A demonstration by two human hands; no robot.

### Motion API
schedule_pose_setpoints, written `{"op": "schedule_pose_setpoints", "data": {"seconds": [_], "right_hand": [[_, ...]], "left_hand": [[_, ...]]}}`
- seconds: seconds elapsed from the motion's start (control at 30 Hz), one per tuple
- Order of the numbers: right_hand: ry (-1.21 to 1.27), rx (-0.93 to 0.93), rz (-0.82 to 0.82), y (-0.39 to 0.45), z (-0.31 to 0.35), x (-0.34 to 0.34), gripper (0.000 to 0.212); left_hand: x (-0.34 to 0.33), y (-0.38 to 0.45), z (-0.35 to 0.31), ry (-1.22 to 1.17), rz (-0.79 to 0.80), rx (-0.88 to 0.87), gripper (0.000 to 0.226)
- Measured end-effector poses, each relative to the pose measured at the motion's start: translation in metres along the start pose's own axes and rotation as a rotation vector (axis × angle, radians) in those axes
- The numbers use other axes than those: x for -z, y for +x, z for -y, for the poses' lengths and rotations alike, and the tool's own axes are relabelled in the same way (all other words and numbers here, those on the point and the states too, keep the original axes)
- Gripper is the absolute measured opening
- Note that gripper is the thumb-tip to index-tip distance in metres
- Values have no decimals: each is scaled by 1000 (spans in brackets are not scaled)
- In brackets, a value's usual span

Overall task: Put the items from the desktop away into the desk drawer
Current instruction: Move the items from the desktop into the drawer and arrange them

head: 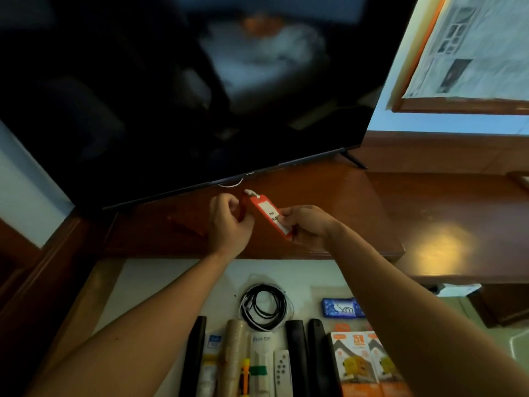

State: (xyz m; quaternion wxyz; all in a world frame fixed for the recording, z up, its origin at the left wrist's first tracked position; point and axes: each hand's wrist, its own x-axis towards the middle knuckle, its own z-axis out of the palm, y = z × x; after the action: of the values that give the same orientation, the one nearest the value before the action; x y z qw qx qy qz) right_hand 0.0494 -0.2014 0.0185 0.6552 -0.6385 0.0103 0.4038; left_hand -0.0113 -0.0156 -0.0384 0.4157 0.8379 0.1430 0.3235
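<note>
A red card holder (264, 214) with a white label and a white clip at its top is held over the dark wooden desktop (329, 202), just in front of the TV. My right hand (305, 224) grips its lower end. My left hand (226, 224) pinches the red strap attached at its upper end. Below my arms the open desk drawer (160, 285) shows a pale floor holding a coiled black cable (264, 306), several remotes, a roll, a blue pack (340, 308) and orange boxes (360, 359).
A large dark TV (186, 96) stands on the desk, its right foot (355, 160) near the back. A framed newspaper panel (469, 53) hangs at the upper right. A red pen-like object (186, 226) lies on the desktop left of my hands.
</note>
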Motion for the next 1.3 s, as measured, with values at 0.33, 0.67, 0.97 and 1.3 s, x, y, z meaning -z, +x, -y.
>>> {"op": "schedule_pose_setpoints", "data": {"seconds": [0.33, 0.67, 0.97, 1.3], "right_hand": [[240, 86, 147, -31, 2, 0, 30], [-533, 763, -402, -30, 3, 4, 25], [-1280, 640, -189, -26, -9, 24, 29], [-70, 212, 214, -45, -12, 33, 31]], "left_hand": [[-3, -30, -44, -367, 304, 197, 19], [5, -46, -65, -94, 563, 50, 30], [21, -9, -71, 491, 669, -305, 23], [8, -27, -56, -871, 612, 862, 23]]}}
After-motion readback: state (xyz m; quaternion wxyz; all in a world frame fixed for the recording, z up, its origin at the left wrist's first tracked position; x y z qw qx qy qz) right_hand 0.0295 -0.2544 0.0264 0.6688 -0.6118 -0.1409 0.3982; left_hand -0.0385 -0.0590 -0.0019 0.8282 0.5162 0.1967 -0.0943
